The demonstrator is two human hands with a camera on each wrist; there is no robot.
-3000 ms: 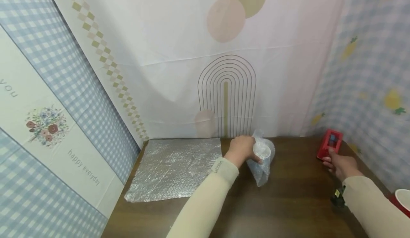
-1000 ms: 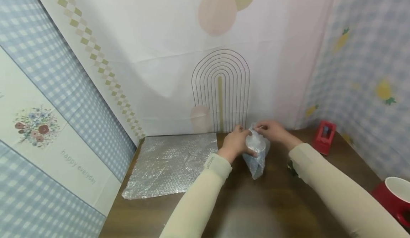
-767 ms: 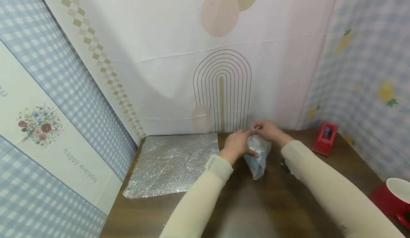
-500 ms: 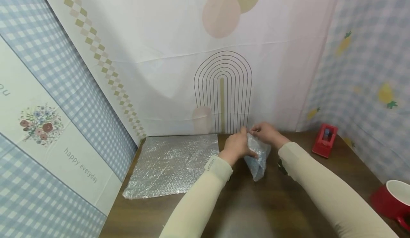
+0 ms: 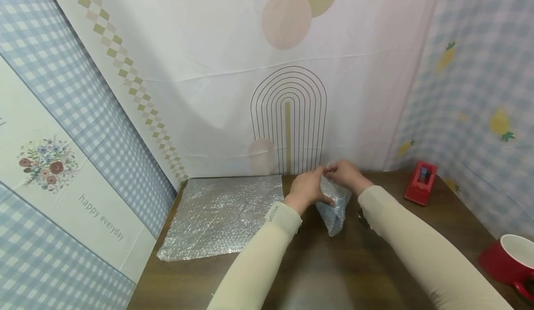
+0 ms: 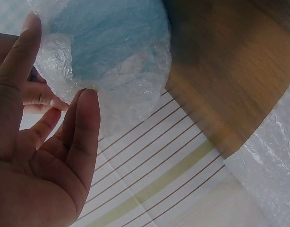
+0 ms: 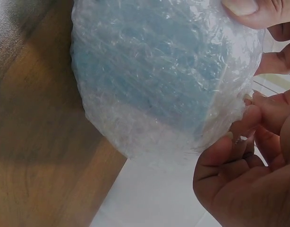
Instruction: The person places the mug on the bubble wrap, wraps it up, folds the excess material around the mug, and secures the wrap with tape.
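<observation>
A light blue object in clear bubble wrap [image 5: 333,210] stands at the back of the wooden table, between both hands. My left hand [image 5: 308,188] holds it from the left side. In the right wrist view, the left thumb [image 7: 242,7] presses on the wrapped bundle [image 7: 149,71]. At the bundle's top far end, my right hand [image 5: 345,174] pinches the gathered wrap, with its fingers [image 7: 218,151] curled at the edge. Fingers of both hands meet there; whether a strip of tape is between them I cannot tell. The wrap hides the object's kind.
A flat bubble wrap sheet [image 5: 225,212] lies on the table [image 5: 329,277] to the left. On the right stand a red tape dispenser [image 5: 421,182] and, nearer, a red mug [image 5: 506,261] with a white inside. Cloth curtains [image 5: 217,115] border the back and sides.
My right hand has left the red tape dispenser and come over to the wrapped bundle's top. The wrap now covers the white round end seen earlier. My left hand keeps its hold.
</observation>
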